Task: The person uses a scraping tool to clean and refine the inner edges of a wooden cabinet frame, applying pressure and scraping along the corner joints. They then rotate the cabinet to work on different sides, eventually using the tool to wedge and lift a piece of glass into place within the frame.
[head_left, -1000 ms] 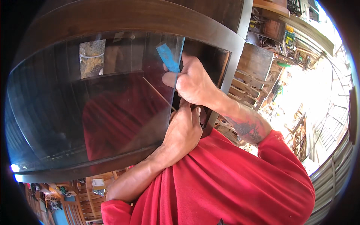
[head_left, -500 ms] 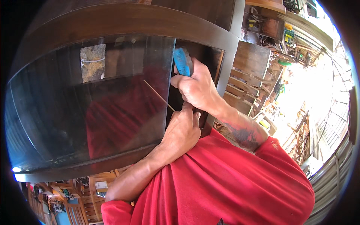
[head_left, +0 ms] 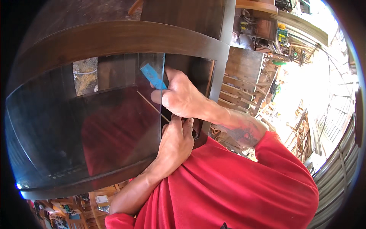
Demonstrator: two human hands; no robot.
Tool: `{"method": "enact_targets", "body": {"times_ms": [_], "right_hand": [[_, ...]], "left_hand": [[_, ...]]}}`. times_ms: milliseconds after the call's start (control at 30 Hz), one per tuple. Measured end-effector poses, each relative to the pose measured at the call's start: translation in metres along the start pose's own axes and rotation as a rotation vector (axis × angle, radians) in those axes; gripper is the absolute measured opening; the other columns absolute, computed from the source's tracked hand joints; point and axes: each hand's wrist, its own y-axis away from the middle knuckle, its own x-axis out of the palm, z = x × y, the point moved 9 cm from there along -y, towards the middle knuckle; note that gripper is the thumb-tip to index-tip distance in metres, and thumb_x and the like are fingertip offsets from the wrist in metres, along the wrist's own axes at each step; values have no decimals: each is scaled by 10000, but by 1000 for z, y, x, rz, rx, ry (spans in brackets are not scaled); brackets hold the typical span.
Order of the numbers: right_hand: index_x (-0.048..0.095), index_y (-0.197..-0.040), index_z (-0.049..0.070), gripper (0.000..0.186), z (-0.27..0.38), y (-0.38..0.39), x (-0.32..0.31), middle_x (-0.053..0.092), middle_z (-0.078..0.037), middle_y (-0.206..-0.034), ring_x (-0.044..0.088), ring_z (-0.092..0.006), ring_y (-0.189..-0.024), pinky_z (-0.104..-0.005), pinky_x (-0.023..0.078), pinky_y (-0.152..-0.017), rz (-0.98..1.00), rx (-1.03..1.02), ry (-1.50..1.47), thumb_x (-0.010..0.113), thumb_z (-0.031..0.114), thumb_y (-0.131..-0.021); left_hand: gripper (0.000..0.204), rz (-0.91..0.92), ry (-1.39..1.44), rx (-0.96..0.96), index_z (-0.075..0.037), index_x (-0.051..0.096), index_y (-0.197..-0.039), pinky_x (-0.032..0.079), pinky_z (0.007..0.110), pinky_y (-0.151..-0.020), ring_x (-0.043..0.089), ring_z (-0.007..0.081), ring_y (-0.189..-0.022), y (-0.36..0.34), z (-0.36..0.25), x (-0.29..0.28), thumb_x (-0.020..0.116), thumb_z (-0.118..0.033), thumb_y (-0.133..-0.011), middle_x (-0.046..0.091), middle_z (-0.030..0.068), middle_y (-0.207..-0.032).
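A sheet of glass (head_left: 114, 133) covers the left part of an opening in a dark wooden frame (head_left: 126, 36). Past its right edge reaches my right hand (head_left: 181, 97), fingers curled around a blue, flat block-like thing (head_left: 152, 76). That thing and some of the fingers show through the glass; its exact kind is unclear. Just below, by the lower right of the opening, my left hand (head_left: 175, 141) is closed with bent fingers at the end of a thin pale stick (head_left: 150, 104). The stick slants up and left, seen through the pane. Its gripped end is hidden.
Slatted wooden pieces (head_left: 240, 89) stand beyond the frame on the right, with stacked timber further off. At lower left are wooden furniture parts and a small carton (head_left: 102, 199). A dark panel (head_left: 183, 17) adjoins the frame at the top.
My right hand has gone left past the glass edge, so the blue thing now shows through the pane. The left hand keeps its hold by the stick. The whole view has shifted slightly.
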Motion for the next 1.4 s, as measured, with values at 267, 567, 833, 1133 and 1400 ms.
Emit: {"method": "enact_targets", "body": {"times_ms": [267, 567, 833, 1133, 1400], "right_hand": [[625, -963, -18, 280, 4, 6, -4, 590, -50, -830, 561, -167, -806, -314, 469, -750, -59, -16, -40, 714, 139, -749], [591, -1016, 11, 241, -6, 8, -2, 577, -12, -728, 535, -92, -584, -282, 428, -533, 4, 34, -190, 717, 86, -825], [567, -1028, 12, 262, -1, 11, -13, 541, 8, -675, 503, -73, -524, -271, 396, -470, -59, -122, -106, 742, 108, -859], [549, -986, 14, 244, -7, 16, -11, 533, -10, -689, 492, -93, -517, -294, 379, -466, -87, -143, -322, 744, 110, -874], [525, -1017, -33, 361, -10, 23, -10, 552, -91, -720, 559, -195, -647, -392, 459, -601, -215, -187, -179, 738, 230, -891]], "left_hand": [[284, 21, -67, 21, 74, 480, -1239, 495, 597, -718, 654, 535, -820, -1, -5, 0, 536, -85, -1010, 665, 342, -843], [177, -77, -134, 46, 69, 534, -1096, 494, 499, -678, 688, 455, -772, 4, 4, -2, 561, -82, -1009, 689, 278, -839], [218, -32, -128, 83, 55, 561, -1165, 495, 490, -712, 648, 396, -783, 1, -4, 1, 571, -85, -998, 684, 250, -881], [233, -131, -180, 100, 79, 579, -1174, 491, 369, -710, 641, 183, -768, 4, -4, -6, 578, -60, -987, 694, 125, -864], [346, -153, -204, 119, 65, 531, -1263, 515, 476, -904, 672, 489, -1054, 7, 0, -13, 568, -79, -951, 693, 320, -1055]]}}
